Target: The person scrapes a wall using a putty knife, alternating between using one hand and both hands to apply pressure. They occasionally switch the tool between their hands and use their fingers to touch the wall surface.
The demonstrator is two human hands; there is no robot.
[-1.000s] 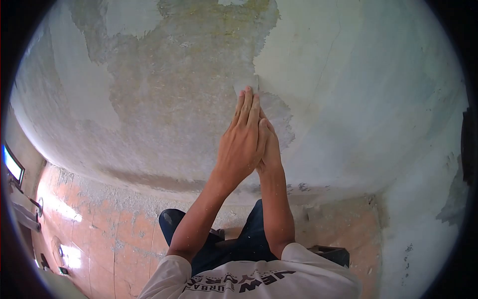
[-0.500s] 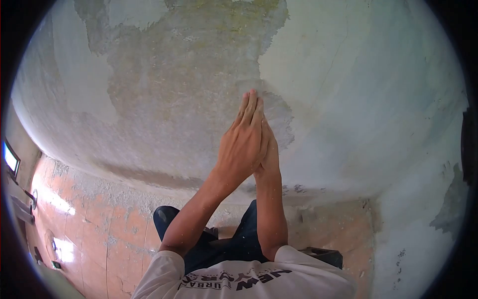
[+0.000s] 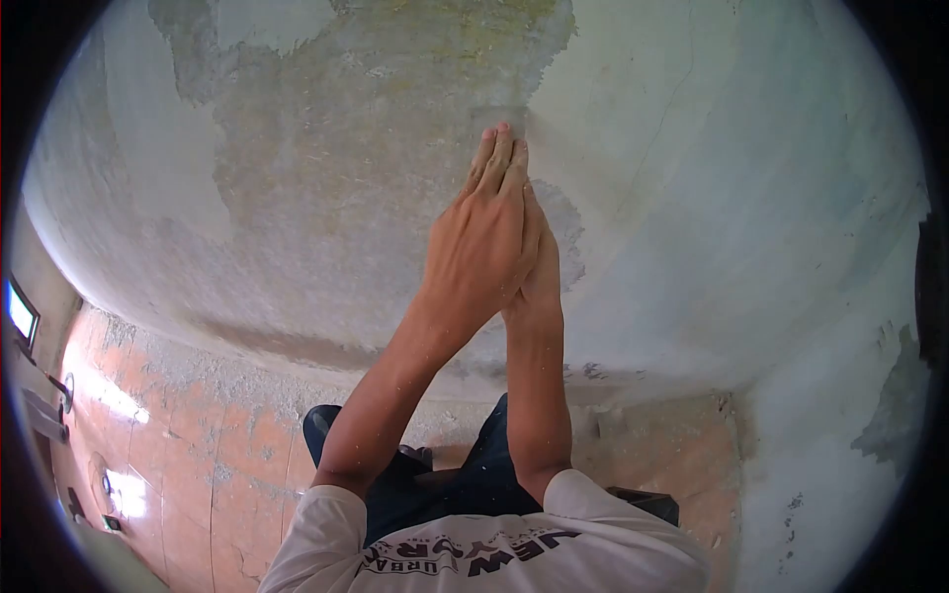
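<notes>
My left hand (image 3: 476, 237) lies over my right hand (image 3: 540, 262) against the wall (image 3: 336, 188), its fingers stretched upward and held close together. Most of my right hand's fingers are hidden underneath. A dull grey flat sheet with straight edges, apparently sandpaper (image 3: 484, 116), shows just past the fingertips, pressed to the wall under the hands. The wall around it is patchy, with a rough grey-brown area and paler paint to the right. Both arms are extended, and small pale specks dot them.
Tiled floor (image 3: 183, 474) below is strewn with grey flakes and dust along the wall's base. A dark object (image 3: 645, 504) stands beside my right side. At the right, another wall (image 3: 811, 474) meets this one. Small items sit at the far left edge.
Both hands have slid up the wall together, with the grey sheet moving along under them. The arms are stretched further.
</notes>
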